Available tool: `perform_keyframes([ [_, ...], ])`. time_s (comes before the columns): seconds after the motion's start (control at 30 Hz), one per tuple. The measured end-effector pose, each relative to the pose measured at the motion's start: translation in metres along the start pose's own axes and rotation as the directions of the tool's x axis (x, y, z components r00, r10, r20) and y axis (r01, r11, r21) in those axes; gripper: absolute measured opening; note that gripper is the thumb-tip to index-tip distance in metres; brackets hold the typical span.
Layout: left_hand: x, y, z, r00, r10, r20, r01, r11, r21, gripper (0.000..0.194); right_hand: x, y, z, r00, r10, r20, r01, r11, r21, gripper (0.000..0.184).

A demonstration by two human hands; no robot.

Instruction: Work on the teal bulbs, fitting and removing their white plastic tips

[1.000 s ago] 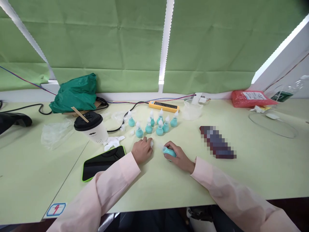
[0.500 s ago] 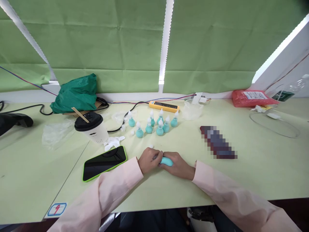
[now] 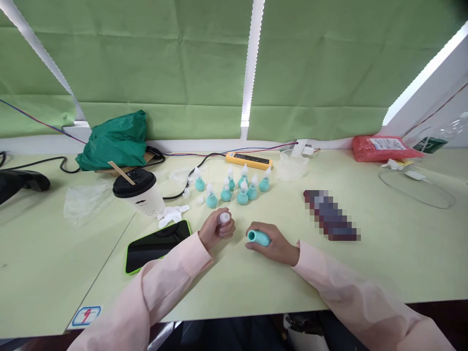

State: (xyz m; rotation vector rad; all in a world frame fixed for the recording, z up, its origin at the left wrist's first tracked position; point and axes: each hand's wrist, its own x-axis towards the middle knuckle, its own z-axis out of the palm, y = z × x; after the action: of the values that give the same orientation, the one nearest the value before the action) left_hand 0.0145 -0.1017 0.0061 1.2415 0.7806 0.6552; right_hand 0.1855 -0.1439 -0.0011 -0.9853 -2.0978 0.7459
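Green sheeting [image 3: 164,58], split by white strips, rises behind a pale counter [image 3: 252,287]. Near the middle of that counter, the person's two hands are apart, each occupied. The left hand [image 3: 215,230] is curled around a translucent nozzle [image 3: 224,218], its round end showing above the fingers. The right hand [image 3: 277,242] grips a teal bulb [image 3: 261,238] that lies on its side between thumb and fingers, its open mouth facing left, toward the left hand; nozzle and bulb are separate.

Just beyond the hands, eight teal bulbs with pale tips [image 3: 242,196] stand upright in a loose cluster. Beside its left edge sits a small white cap [image 3: 201,200]. Near the left forearm lies a dark-screened phone [image 3: 157,247] in a bright green case, with crumpled tissue [image 3: 171,215] above it and a black-lidded paper cup [image 3: 148,201] next to the tissue. To the right of the right hand is a dark red item [image 3: 331,215], blurred into blocks. Farther back are a yellow power strip [image 3: 249,161], a green bag [image 3: 113,141] on the left and a red package [image 3: 383,148] on the right.
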Motion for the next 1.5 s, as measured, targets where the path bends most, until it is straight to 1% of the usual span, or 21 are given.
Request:
perform_keyframes([
  [0.13,0.000,0.005,-0.003,0.995,0.055,-0.083,-0.067,0.987,-0.145,0.037,0.004,0.012,-0.011,0.980,0.146,-0.132,-0.155,0.986,-0.064,0.021],
  [0.23,0.000,0.003,-0.002,0.979,0.120,-0.166,-0.132,0.989,-0.062,0.029,0.008,0.023,-0.012,0.964,0.131,-0.229,-0.155,0.984,-0.091,0.021],
  [0.33,0.002,-0.002,-0.005,0.954,0.195,-0.227,-0.195,0.981,0.023,0.032,0.010,0.032,-0.007,0.943,0.141,-0.301,-0.150,0.989,-0.007,0.026],
  [0.4,0.003,-0.006,-0.009,0.943,0.219,-0.252,-0.217,0.976,0.037,0.035,0.010,0.036,-0.005,0.940,0.177,-0.292,-0.176,0.984,0.029,0.030],
  [0.5,0.003,-0.008,-0.011,0.950,0.202,-0.240,-0.200,0.979,0.033,0.032,0.011,0.040,-0.003,0.951,0.216,-0.223,-0.221,0.975,0.001,0.033],
  [0.57,0.001,-0.008,-0.010,0.955,0.201,-0.217,-0.199,0.980,0.032,0.029,0.010,0.039,-0.003,0.953,0.160,-0.257,-0.191,0.977,-0.099,0.043],
  [0.6,0.000,-0.007,-0.009,0.955,0.210,-0.209,-0.208,0.978,0.034,0.028,0.009,0.038,-0.003,0.946,0.091,-0.311,-0.149,0.974,-0.169,0.048],
  [0.7,-0.004,-0.003,-0.002,0.949,0.249,-0.192,-0.249,0.968,0.024,0.027,0.004,0.029,-0.004,0.862,-0.211,-0.461,0.020,0.923,-0.385,0.052],
  [0.77,-0.007,-0.002,0.005,0.953,0.260,-0.156,-0.266,0.964,-0.017,0.027,0.000,0.022,-0.003,0.825,-0.353,-0.442,0.117,0.871,-0.477,0.047],
  [0.9,-0.014,-0.004,0.016,0.972,0.233,-0.024,-0.235,0.969,-0.077,0.029,-0.004,0.013,0.000,0.869,-0.389,-0.306,0.207,0.847,-0.490,0.034],
  [0.97,-0.017,-0.005,0.019,0.971,0.240,-0.021,-0.241,0.970,-0.021,0.029,-0.003,0.011,0.002,0.877,-0.373,-0.303,0.221,0.873,-0.435,0.027],
  [1.03,-0.018,-0.007,0.018,0.929,0.359,-0.083,-0.342,0.924,0.172,0.029,-0.001,0.010,0.004,0.872,-0.344,-0.349,0.220,0.911,-0.349,0.023],
  [1.07,-0.018,-0.008,0.017,0.881,0.463,-0.095,-0.414,0.853,0.317,0.028,0.000,0.010,0.005,0.870,-0.322,-0.374,0.215,0.929,-0.301,0.023],
  [1.13,-0.017,-0.010,0.014,0.742,0.670,-0.033,-0.529,0.614,0.585,0.026,0.001,0.008,0.006,0.872,-0.268,-0.409,0.193,0.957,-0.214,0.022],
  [1.17,-0.016,-0.012,0.012,0.677,0.735,0.027,-0.557,0.489,0.671,0.024,0.002,0.008,0.006,0.877,-0.239,-0.416,0.178,0.967,-0.180,0.021],
  [1.2,-0.015,-0.013,0.010,0.628,0.774,0.082,-0.572,0.387,0.723,0.022,0.002,0.007,0.007,0.884,-0.211,-0.417,0.161,0.975,-0.151,0.019],
  [1.27,-0.013,-0.017,0.008,0.561,0.815,0.144,-0.575,0.259,0.776,0.020,0.002,0.006,0.008,0.899,-0.152,-0.410,0.119,0.987,-0.104,0.015],
  [1.33,-0.012,-0.019,0.008,0.522,0.835,0.173,-0.567,0.189,0.802,0.017,0.001,0.007,0.009,0.907,-0.108,-0.408,0.081,0.993,-0.081,0.013],
  [1.4,-0.012,-0.019,0.009,0.500,0.847,0.180,-0.568,0.164,0.807,0.015,0.000,0.008,0.010,0.906,-0.098,-0.411,0.064,0.993,-0.097,0.012],
  [1.47,-0.012,-0.017,0.010,0.511,0.844,0.162,-0.581,0.200,0.789,0.014,-0.001,0.009,0.011,0.903,-0.130,-0.410,0.077,0.986,-0.145,0.012],
  [1.5,-0.012,-0.015,0.009,0.533,0.833,0.147,-0.588,0.240,0.772,0.013,-0.001,0.009,0.011,0.901,-0.155,-0.404,0.092,0.981,-0.172,0.013],
])
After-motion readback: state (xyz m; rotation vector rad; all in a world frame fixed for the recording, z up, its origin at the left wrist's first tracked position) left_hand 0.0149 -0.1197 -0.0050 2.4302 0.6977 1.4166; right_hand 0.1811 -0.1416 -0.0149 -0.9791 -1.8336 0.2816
